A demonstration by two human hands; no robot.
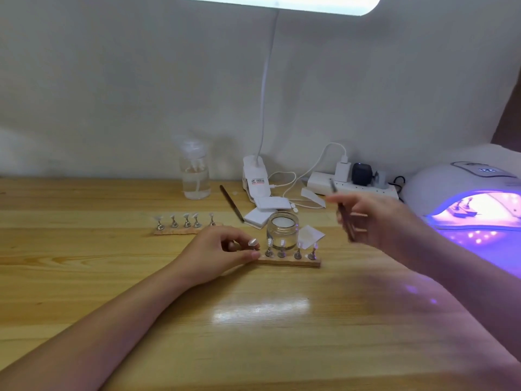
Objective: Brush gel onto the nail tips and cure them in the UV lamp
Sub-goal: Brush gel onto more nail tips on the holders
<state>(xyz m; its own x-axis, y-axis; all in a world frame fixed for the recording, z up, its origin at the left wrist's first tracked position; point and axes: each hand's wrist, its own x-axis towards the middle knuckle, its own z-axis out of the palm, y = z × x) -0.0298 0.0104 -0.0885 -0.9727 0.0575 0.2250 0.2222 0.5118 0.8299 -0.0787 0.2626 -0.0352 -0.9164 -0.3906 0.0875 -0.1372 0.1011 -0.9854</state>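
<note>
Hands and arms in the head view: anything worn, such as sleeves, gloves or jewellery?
Both forearms are bare as far as the frame shows: no sleeves or gloves. No watch or bracelet shows on either wrist. The left hand shows no rings; the right hand is motion-blurred, so rings cannot be ruled out there.

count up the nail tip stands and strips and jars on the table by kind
Nail tip stands on the far strip: 5
Nail tip stands on the near strip: 4, plus 1 stand pinched in the left hand
Wooden strips: 2
Glass jar: 1
Total: 13
</note>
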